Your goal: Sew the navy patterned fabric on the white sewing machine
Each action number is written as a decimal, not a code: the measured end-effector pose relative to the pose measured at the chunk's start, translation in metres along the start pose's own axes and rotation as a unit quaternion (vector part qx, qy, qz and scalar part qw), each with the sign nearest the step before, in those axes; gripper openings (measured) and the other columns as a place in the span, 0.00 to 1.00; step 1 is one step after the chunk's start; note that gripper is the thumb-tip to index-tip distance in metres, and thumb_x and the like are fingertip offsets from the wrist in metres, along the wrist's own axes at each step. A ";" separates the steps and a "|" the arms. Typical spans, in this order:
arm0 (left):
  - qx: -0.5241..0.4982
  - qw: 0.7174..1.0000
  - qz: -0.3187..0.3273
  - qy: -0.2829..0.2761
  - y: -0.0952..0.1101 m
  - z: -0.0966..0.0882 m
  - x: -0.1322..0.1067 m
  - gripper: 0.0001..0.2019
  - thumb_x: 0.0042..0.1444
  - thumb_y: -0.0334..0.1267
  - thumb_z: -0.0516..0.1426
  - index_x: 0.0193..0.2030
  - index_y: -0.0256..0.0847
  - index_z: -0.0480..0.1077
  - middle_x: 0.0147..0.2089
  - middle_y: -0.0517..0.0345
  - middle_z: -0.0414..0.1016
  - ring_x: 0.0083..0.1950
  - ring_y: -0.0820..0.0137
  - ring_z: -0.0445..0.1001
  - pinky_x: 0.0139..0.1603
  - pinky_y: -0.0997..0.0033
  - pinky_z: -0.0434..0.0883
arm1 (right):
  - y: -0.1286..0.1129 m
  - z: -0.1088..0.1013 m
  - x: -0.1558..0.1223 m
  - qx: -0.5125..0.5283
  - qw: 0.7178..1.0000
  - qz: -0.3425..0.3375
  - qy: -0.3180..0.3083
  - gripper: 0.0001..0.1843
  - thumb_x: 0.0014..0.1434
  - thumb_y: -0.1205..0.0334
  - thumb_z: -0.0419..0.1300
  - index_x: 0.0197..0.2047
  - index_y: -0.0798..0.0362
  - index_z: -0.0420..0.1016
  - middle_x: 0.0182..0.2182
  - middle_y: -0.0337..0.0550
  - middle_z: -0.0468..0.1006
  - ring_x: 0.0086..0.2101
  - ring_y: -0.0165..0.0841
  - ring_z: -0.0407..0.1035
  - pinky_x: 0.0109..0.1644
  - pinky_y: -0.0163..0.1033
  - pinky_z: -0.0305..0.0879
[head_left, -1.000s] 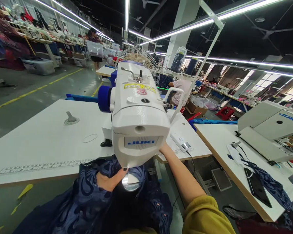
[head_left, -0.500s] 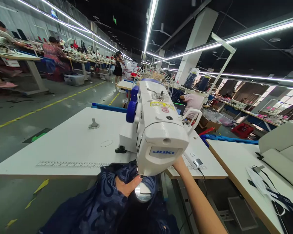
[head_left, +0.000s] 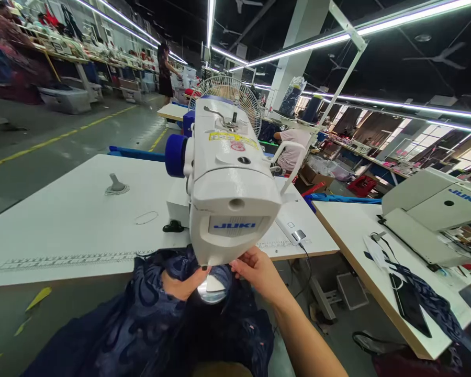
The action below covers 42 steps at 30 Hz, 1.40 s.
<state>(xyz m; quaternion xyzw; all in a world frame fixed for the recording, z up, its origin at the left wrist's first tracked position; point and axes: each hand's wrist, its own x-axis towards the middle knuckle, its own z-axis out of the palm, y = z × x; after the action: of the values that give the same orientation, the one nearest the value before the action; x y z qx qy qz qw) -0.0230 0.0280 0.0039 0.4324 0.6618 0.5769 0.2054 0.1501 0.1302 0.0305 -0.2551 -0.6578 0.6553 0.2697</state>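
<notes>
A white JUKI sewing machine [head_left: 233, 199] stands in front of me, its head end facing me. Dark navy patterned fabric [head_left: 121, 319] is draped over its rounded, shiny-tipped arm end [head_left: 212, 293] and hangs toward me. My left hand [head_left: 182, 284] grips the fabric on the left side, thumb pointing at the arm end; its other fingers are hidden in the folds. On the right, my right hand [head_left: 255, 269] pinches the fabric edge close under the machine head, thumb and fingers together. The needle area is hidden behind the head.
A white table [head_left: 82, 209] with a printed ruler strip [head_left: 70, 260] surrounds the machine. A thread loop [head_left: 146, 217] and a grey cone-shaped piece [head_left: 116, 183] lie on it. At right, another table holds a second machine [head_left: 432, 209] and a phone [head_left: 410, 303]. Other people sit and stand farther off.
My right hand has come from behind the machine head back toward me, to the fabric by the arm end. The left hand stays on the fabric. The view has turned right.
</notes>
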 end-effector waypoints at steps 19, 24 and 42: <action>0.050 0.997 0.060 0.013 0.007 -0.002 -0.002 0.13 0.49 0.51 0.61 0.33 0.46 0.80 0.32 0.56 0.84 0.45 0.54 0.81 0.51 0.53 0.78 | -0.002 0.001 -0.021 -0.363 0.887 -0.264 0.111 0.10 0.67 0.66 0.53 0.46 0.50 0.75 0.34 0.43 0.80 0.34 0.32 0.75 0.39 0.34 0.72; 0.056 0.996 0.062 0.015 0.012 0.000 -0.003 0.14 0.50 0.52 0.60 0.33 0.46 0.80 0.31 0.57 0.84 0.44 0.55 0.82 0.50 0.55 0.79 | -0.003 0.005 -0.020 -0.433 0.846 -0.305 0.063 0.18 0.67 0.71 0.48 0.53 0.48 0.73 0.40 0.46 0.77 0.42 0.36 0.72 0.44 0.39 0.72; 0.043 0.996 0.069 -0.044 0.015 0.003 0.001 0.17 0.53 0.52 0.56 0.36 0.43 0.78 0.38 0.53 0.85 0.44 0.55 0.82 0.57 0.53 0.74 | 0.002 0.015 -0.005 -0.462 0.752 -0.458 0.107 0.10 0.65 0.71 0.56 0.46 0.51 0.76 0.32 0.43 0.79 0.35 0.33 0.71 0.40 0.36 0.70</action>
<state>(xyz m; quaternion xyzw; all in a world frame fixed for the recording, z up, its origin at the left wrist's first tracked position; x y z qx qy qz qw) -0.0167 0.0301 0.0180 0.5104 0.6451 0.5412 0.1745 0.1433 0.1159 0.0282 -0.0851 -0.8855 0.0383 0.4552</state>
